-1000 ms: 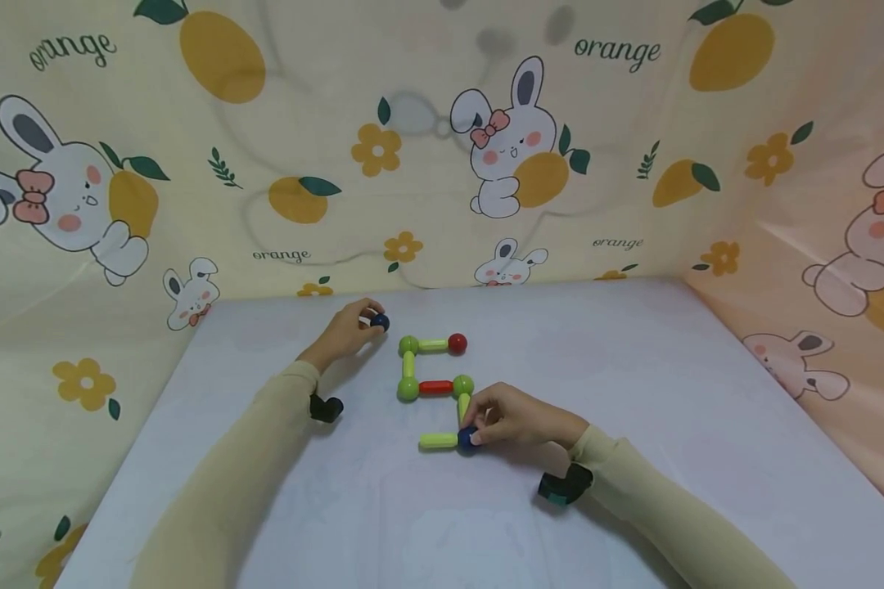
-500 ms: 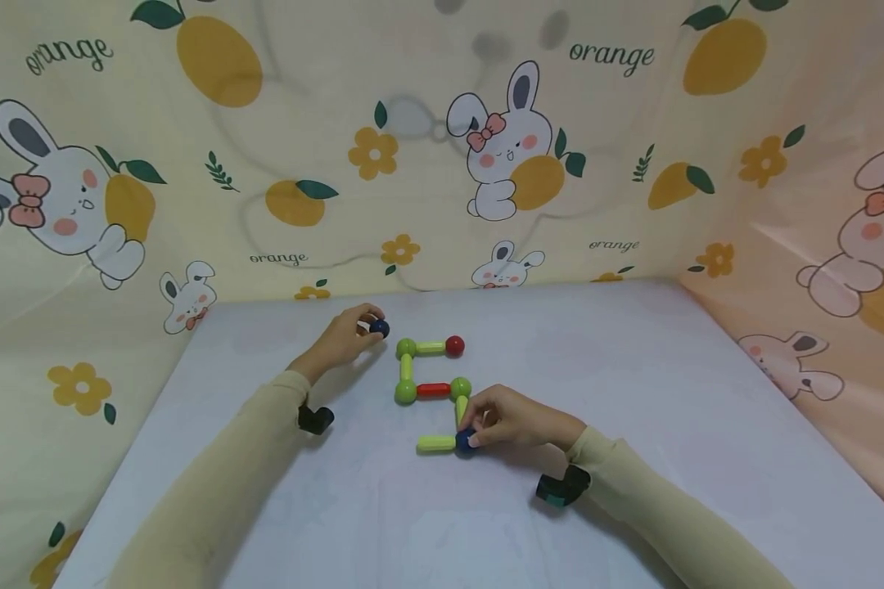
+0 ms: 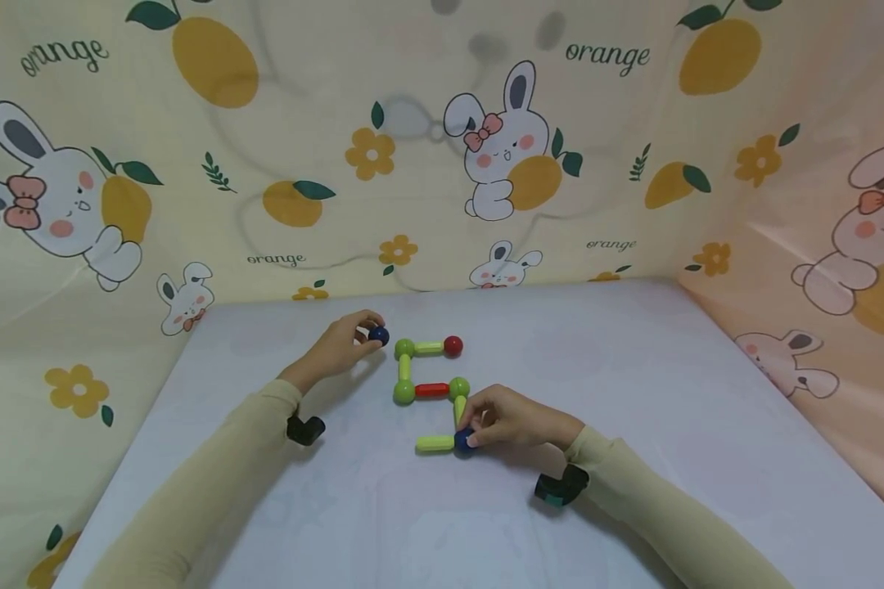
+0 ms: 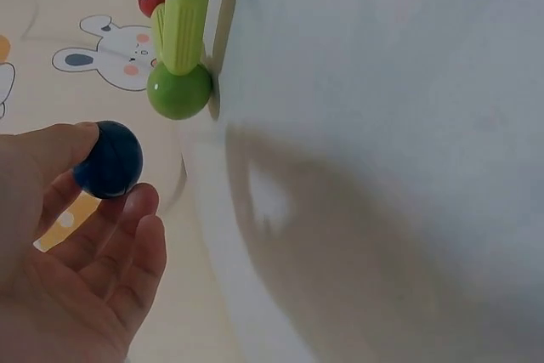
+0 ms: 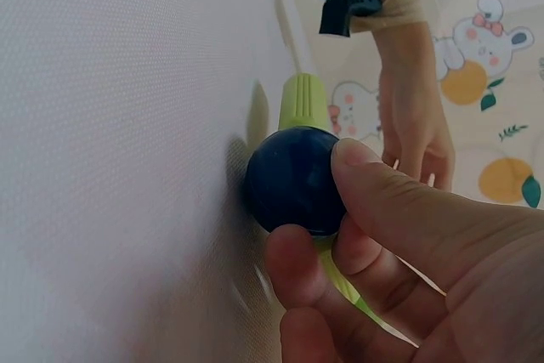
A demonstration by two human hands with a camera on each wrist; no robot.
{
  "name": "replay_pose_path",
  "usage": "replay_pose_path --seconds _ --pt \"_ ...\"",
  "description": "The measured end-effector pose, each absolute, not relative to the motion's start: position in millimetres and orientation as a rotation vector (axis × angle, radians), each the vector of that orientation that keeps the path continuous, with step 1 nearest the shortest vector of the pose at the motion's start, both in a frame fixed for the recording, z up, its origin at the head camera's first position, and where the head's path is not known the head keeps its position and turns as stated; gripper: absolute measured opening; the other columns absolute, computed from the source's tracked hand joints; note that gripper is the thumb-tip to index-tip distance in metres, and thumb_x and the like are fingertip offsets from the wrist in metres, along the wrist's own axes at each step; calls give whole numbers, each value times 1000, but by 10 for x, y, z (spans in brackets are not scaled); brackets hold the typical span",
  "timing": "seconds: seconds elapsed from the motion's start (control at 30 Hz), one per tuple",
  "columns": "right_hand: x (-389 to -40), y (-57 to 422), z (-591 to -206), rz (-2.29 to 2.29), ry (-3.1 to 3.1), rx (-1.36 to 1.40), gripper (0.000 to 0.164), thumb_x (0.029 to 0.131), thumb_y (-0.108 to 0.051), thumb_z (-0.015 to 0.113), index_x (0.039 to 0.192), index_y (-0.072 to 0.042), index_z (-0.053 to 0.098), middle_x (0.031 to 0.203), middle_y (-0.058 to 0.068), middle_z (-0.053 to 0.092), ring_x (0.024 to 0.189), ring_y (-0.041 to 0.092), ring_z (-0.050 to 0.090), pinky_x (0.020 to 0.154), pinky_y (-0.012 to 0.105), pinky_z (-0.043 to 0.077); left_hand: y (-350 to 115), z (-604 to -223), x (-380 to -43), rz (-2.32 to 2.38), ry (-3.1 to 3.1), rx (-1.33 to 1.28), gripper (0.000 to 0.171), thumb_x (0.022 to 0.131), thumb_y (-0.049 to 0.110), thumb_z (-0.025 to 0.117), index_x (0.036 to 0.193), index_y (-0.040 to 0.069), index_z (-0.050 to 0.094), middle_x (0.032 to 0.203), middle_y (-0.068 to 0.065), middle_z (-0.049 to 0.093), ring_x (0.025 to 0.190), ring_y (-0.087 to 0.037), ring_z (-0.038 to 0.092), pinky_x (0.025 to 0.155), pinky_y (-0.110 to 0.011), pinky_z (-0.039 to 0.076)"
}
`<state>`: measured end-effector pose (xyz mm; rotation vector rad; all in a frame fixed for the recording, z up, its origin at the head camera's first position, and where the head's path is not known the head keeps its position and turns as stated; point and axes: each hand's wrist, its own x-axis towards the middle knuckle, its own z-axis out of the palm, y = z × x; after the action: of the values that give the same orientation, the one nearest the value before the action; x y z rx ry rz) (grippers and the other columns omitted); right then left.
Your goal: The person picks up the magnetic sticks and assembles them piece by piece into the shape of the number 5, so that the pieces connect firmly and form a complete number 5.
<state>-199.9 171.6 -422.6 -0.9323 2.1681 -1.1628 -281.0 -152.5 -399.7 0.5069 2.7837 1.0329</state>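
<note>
My left hand (image 3: 336, 350) pinches a dark blue ball (image 4: 112, 159) between thumb and fingers, above the table at the back left. My right hand (image 3: 519, 417) grips another dark blue ball (image 5: 296, 181) at the front corner of an S-shaped figure of balls and sticks. From that ball a yellow-green stick (image 3: 435, 444) points left, its far end bare. Behind it, a second yellow-green stick, partly covered by my fingers, leads to a green ball (image 3: 459, 388). A red stick (image 3: 432, 390) joins this to another green ball (image 3: 403, 393).
The figure's back part has a green ball (image 3: 404, 348), a yellow-green stick (image 3: 429, 348) and a red ball (image 3: 453, 346) at its end. A white table (image 3: 597, 352) lies below. A printed cloth (image 3: 427, 188) with rabbits and oranges stands behind and at both sides.
My left hand has come slightly nearer the front with its blue ball, and the left forearm has shifted left. The right hand keeps its grip on the other ball; the figure is unchanged.
</note>
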Motion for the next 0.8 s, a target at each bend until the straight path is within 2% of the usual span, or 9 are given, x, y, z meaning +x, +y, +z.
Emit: replay_pose_path --seconds 0.4,0.8 --pt "-2006 1711 -4227 -1165 2164 -917 15 88 -6 76 103 -4 73 78 -2 55 75 9 52 70 20 47 -1526 -3972 -2709 1027 2772 558 37 100 17 64 134 9 54 135 -17 62 114 -32 62 96 -46 52" --pt "-2015 1710 -4234 -1154 2176 -924 15 88 -6 77 102 -4 74 79 -2 56 75 10 52 69 20 46 -1490 -3906 -2515 1014 2723 703 36 99 17 65 133 8 57 131 -14 65 107 -26 64 88 -39 55"
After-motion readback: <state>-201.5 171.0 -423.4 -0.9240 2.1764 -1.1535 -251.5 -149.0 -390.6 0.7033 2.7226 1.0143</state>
